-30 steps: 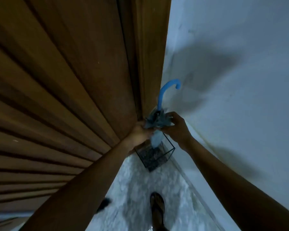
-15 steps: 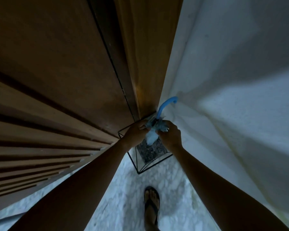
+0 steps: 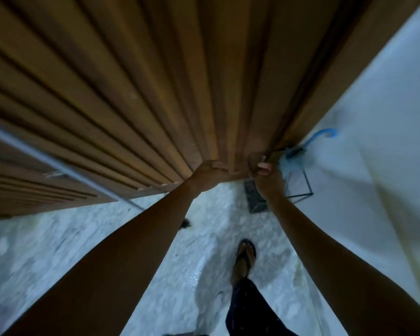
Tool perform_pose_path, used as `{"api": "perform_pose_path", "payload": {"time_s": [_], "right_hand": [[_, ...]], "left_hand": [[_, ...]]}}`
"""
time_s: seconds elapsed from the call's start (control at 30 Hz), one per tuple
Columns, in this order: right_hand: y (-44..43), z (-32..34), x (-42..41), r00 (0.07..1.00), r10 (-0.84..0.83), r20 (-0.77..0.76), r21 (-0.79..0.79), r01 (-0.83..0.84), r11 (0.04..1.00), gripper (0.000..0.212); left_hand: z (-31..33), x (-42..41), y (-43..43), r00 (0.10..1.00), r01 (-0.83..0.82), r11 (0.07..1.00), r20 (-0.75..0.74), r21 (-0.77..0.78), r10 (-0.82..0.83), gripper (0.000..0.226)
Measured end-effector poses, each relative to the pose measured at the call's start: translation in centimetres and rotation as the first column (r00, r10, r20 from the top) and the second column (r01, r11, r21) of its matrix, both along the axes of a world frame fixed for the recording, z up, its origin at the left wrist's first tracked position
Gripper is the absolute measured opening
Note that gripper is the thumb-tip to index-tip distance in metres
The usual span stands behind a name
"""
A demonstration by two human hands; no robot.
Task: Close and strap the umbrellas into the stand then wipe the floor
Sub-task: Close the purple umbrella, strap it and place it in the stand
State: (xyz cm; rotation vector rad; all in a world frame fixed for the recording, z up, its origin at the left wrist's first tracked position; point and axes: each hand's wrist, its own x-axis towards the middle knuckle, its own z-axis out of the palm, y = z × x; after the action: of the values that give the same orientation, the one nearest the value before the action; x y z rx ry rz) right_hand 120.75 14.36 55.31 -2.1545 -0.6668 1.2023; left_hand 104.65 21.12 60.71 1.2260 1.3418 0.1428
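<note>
A closed blue umbrella, its curved handle (image 3: 323,134) up, stands in a black wire umbrella stand (image 3: 308,187) in the corner between the wooden door and the white wall. The umbrella's folded cloth (image 3: 289,163) is blurred, just right of my right hand. My right hand (image 3: 267,177) is curled into a fist at the stand's near top corner and seems to grip its dark rim. My left hand (image 3: 211,173) rests flat against the foot of the door, holding nothing. No second umbrella is in view.
The slatted wooden door (image 3: 155,93) fills the upper left. The white wall (image 3: 374,166) runs along the right. On the speckled pale floor (image 3: 83,251) there is a wet glint (image 3: 194,277) by my sandalled foot (image 3: 246,257).
Both hands have let go of the umbrella's cloth. The left hand has gone left onto the door and the right hand to the stand's corner. The view has swung left.
</note>
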Motion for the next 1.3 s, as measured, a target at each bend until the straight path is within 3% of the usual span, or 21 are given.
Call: {"api": "perform_pose_path", "payload": {"time_s": [0.1, 0.3, 0.47, 0.57, 0.77, 0.9, 1.1, 1.2, 1.3], "right_hand": [[0.2, 3.6, -10.4, 0.994, 0.075, -0.080, 0.106, -0.066, 0.992, 0.026], [-4.8, 11.3, -36.0, 0.855, 0.481, -0.193, 0.310, -0.412, 0.857, 0.014], [-13.9, 14.5, -58.0, 0.606, 0.758, -0.241, 0.407, -0.646, 0.646, 0.014], [-20.6, 15.6, -68.8, 0.448, 0.866, -0.223, 0.420, -0.757, 0.500, 0.013], [-30.8, 15.8, -84.6, 0.076, 0.974, -0.214, 0.364, -0.919, 0.152, 0.010], [-34.7, 13.5, -93.4, -0.118, 0.970, -0.215, 0.288, -0.956, -0.052, 0.008], [-36.6, 7.4, -104.6, -0.282, 0.929, -0.241, 0.184, -0.953, -0.242, 0.009], [-37.2, 1.9, -110.3, -0.327, 0.913, -0.245, 0.069, -0.945, -0.320, 0.019], [-37.9, -4.6, -115.4, -0.375, 0.892, -0.253, -0.035, -0.918, -0.396, 0.020]], "left_hand": [[4.1, -11.4, -3.1, 0.985, -0.170, 0.982, 0.008, 0.087, 0.170, 0.020], [9.6, -38.6, -17.3, 0.857, -0.483, 0.843, -0.073, 0.238, 0.511, 0.017], [11.9, -59.9, -33.6, 0.601, -0.749, 0.599, -0.090, 0.281, 0.794, 0.015], [13.1, -69.2, -43.3, 0.403, -0.846, 0.406, -0.082, 0.347, 0.911, 0.007], [13.0, -78.9, -55.9, 0.039, -0.937, 0.035, 0.004, 0.348, 0.999, 0.008], [9.0, -83.5, -60.1, -0.113, -0.955, -0.110, 0.006, 0.277, 0.994, 0.011], [1.2, -90.6, -62.3, -0.278, -0.951, -0.268, -0.045, 0.156, 0.960, 0.008], [-4.4, -93.7, -62.7, -0.373, -0.927, -0.366, -0.115, 0.078, 0.921, 0.007], [-11.2, -96.9, -63.1, -0.424, -0.902, -0.431, -0.164, -0.006, 0.891, 0.020]]}}
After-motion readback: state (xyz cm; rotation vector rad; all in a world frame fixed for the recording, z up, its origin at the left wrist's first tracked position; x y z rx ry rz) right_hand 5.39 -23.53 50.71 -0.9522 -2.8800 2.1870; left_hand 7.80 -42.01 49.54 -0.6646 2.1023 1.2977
